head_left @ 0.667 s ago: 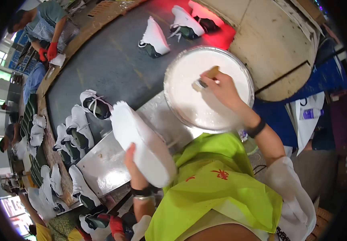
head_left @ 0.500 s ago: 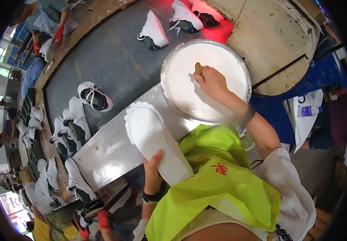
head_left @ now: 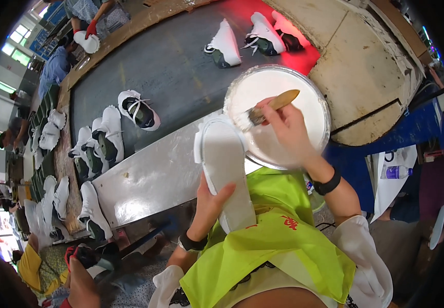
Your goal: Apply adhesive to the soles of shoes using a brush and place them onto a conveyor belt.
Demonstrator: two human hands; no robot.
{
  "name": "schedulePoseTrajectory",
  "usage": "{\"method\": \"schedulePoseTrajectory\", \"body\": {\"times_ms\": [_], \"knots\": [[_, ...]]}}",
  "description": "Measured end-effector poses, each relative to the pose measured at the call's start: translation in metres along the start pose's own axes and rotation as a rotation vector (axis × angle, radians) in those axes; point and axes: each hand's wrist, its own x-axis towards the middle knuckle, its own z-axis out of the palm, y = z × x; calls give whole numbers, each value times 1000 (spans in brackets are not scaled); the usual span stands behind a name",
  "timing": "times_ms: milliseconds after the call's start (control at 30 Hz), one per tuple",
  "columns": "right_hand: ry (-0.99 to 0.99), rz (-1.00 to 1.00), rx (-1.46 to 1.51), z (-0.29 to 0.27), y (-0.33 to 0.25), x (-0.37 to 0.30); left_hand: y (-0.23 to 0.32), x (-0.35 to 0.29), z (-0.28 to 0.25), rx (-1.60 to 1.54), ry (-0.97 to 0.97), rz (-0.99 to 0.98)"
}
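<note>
A white shoe sole (head_left: 225, 169) stands slanted in front of me, its inner face toward me. My left hand (head_left: 213, 201) is closed around its lower part, the thumb across the inside. In my right hand (head_left: 287, 123) is a wooden-handled brush (head_left: 285, 98), gripped near its metal band. White liquid coats the bristles, which point left, just beyond the sole's upper edge. Under the brush stands a wide round pan (head_left: 312, 138) of white liquid. Whether the bristles touch the sole I cannot tell.
A metal ledge (head_left: 147, 192) runs along a dark conveyor belt (head_left: 181, 66). White-and-green shoes (head_left: 110, 134) stand on it at the left, more (head_left: 265, 36) at the back under red light. Co-workers with red gloves (head_left: 91, 28) work at far left and lower left.
My right hand has lifted the brush from the pan and tilted it toward the sole. My left hand has turned the sole more upright, its inside toward me. The view has shifted.
</note>
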Motion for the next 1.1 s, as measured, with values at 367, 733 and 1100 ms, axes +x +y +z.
{"method": "schedulePoseTrajectory", "body": {"times_ms": [367,733,1100], "knots": [[-33,116,-141,17,11,21,7,3,1,154,-17,71],[-57,-103,-149,41,-25,6,9,4,-9,250,10,105],[26,-24,-105,53,-44,-2,4,7,11,797,276,395]]}}
